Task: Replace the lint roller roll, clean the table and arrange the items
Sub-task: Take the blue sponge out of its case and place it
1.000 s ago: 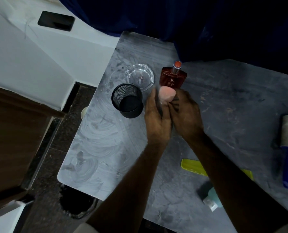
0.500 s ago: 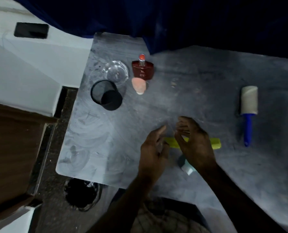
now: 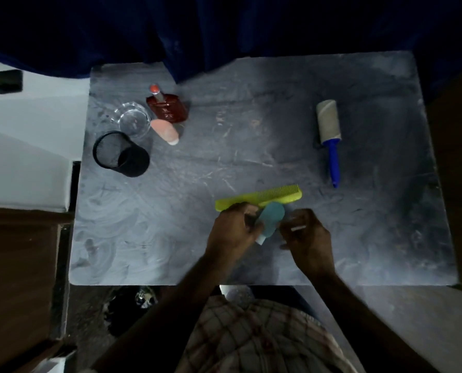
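On the grey counter (image 3: 251, 130) the blue-handled lint roller (image 3: 330, 130) lies far right, a black mesh cup (image 3: 120, 154), red bottle (image 3: 168, 107), glass dish (image 3: 133, 120) and pink sponge (image 3: 165, 131) cluster far left, a yellow comb (image 3: 262, 197) lies near both hands, the left hand (image 3: 235, 230) curled around a teal tube (image 3: 270, 218), the right hand (image 3: 309, 235) loosely half-closed beside it, its hold unclear.

A single head-worn camera looks steeply down from above the near edge of the grey table (image 3: 251, 162), close enough that the left hand (image 3: 233, 231) and right hand (image 3: 309, 238) sit just below the middle of the frame, forearms reaching up from the bottom. The whole tabletop fits in view (edges bowed by the wide lens), with a dark blue curtain (image 3: 224, 30) beyond the hands along the top. Floor and a white surface (image 3: 28, 135) show far left of the hands; no second view exists to share the scene.
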`<state>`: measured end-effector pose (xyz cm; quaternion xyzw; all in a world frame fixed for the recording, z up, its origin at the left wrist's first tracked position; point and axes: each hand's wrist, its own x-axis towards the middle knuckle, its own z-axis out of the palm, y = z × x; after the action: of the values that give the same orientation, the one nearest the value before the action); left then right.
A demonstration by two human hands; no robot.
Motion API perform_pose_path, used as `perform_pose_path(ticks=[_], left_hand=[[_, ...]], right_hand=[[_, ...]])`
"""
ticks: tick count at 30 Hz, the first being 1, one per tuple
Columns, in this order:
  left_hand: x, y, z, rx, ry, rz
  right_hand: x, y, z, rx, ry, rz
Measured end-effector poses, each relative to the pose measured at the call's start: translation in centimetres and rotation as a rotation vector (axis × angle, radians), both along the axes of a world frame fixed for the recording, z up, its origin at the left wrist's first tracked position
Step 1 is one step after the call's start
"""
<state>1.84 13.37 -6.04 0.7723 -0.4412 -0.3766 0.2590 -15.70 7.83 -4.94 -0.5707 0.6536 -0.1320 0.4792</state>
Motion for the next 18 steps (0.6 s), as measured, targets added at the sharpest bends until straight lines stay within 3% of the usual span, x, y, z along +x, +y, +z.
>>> perform_pose_path(ticks=[5, 8, 14, 18], left_hand=[[-1.1, 1.1, -0.4, -0.011, 0.137, 0.081], [-0.3, 2.4, -0.4, -0.098, 0.222, 0.169], [3.4, 4.2, 1.9, -0.293, 0.293, 0.472], [7.3, 3.4, 3.4, -0.453, 0.293, 0.644]], right_hand=[[0.1, 1.8, -0.9, 0.160, -0.276, -0.178], [1.1, 1.7, 0.2, 0.172, -0.359, -0.167], [7.8, -0.2, 3.1, -0.166, -0.235, 0.248], [14.4, -2.0, 3.1, -0.390, -0.188, 0.394]])
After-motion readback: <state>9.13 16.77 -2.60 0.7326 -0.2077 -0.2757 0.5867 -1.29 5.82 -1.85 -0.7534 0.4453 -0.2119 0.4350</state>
